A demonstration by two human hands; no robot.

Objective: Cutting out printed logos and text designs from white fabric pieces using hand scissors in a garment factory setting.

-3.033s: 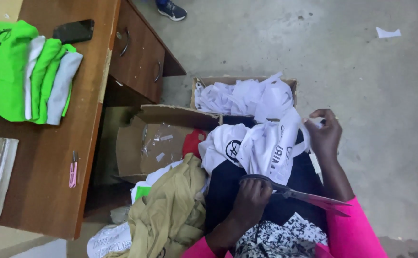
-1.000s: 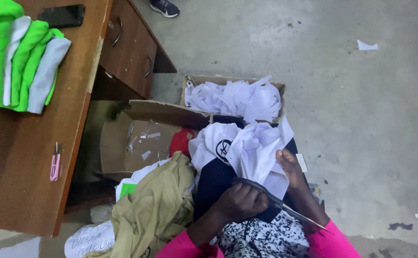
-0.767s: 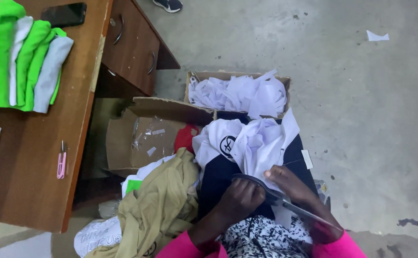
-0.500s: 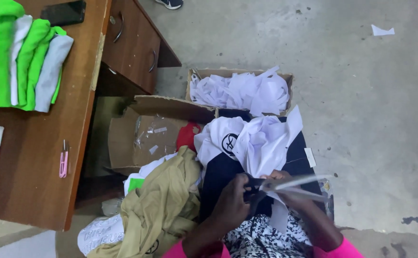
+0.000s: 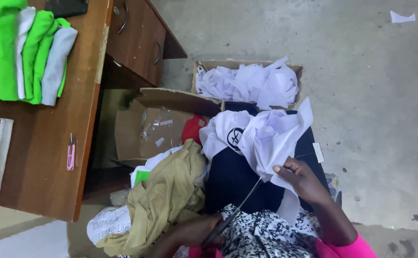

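Seated by the wooden counter [image 5: 41, 162], the person's left hand [image 5: 197, 234] gripped scissors [image 5: 235, 212]; the right hand [image 5: 302, 179] pinched a white sheet [image 5: 271, 138] over the lap — best kept taut, fingers clear of the blades.

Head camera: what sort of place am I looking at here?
Probably a small garment workroom: a bare concrete floor, a cardboard box full of white offcuts, and folded green cloth on a wooden desk.
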